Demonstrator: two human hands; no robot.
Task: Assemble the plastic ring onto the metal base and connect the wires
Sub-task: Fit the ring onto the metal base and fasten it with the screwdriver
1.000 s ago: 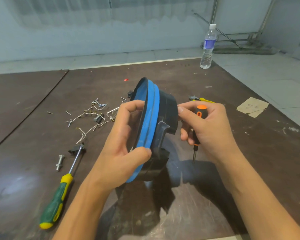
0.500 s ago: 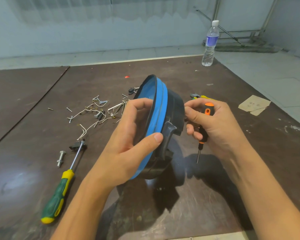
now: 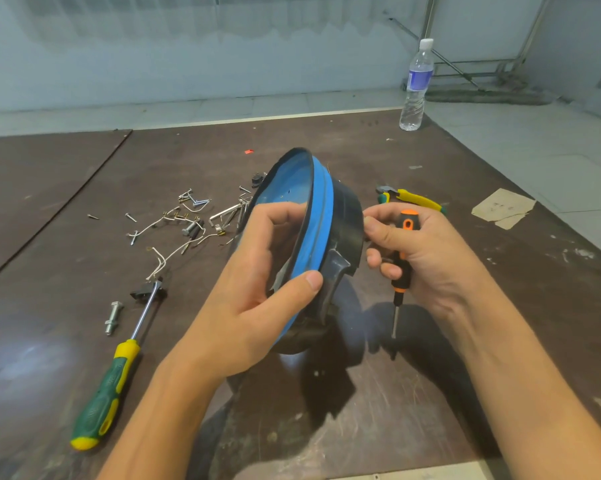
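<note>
1. Over the middle of the bench point(image 3: 49, 237), the blue plastic ring point(image 3: 321, 216) is held up on edge. It's seated around the black base point(image 3: 349, 216), open side facing left. Can't tell if the bottom edge touches the bench or not.
2. The left hand point(image 3: 254, 296) has it clamped: thumb pressed on the ring's outer blue rim, fingers point(image 3: 274, 216) curled over the edge into the inside.
3. The right hand point(image 3: 420, 251) is on the other side. Its lower fingers are wrapped round a small orange-and-black screwdriver point(image 3: 404, 258) with the tip pointing down. Thumb and index tips sit right at the rim of the black base. Whether they're pinching anything there, I can't tell.
4. The wires point(image 3: 167, 251) are loose on the bench to the left of the ring, mixed in with scattered screws point(image 3: 131, 218) and a hex key point(image 3: 222, 213).
5. Nearer the left edge, a green-and-yellow screwdriver point(image 3: 108, 386) lies flat with its shaft across a small black part point(image 3: 143, 292), and a bolt point(image 3: 113, 317) lies just beside it.
6. Behind the right hand there's a pair of yellow-handled pliers point(image 3: 416, 199). A scrap of cardboard point(image 3: 501, 209) sits further right, near the bench edge.
7. Way back at the far right corner stands a water bottle point(image 3: 416, 88), upright with its cap on.
</note>
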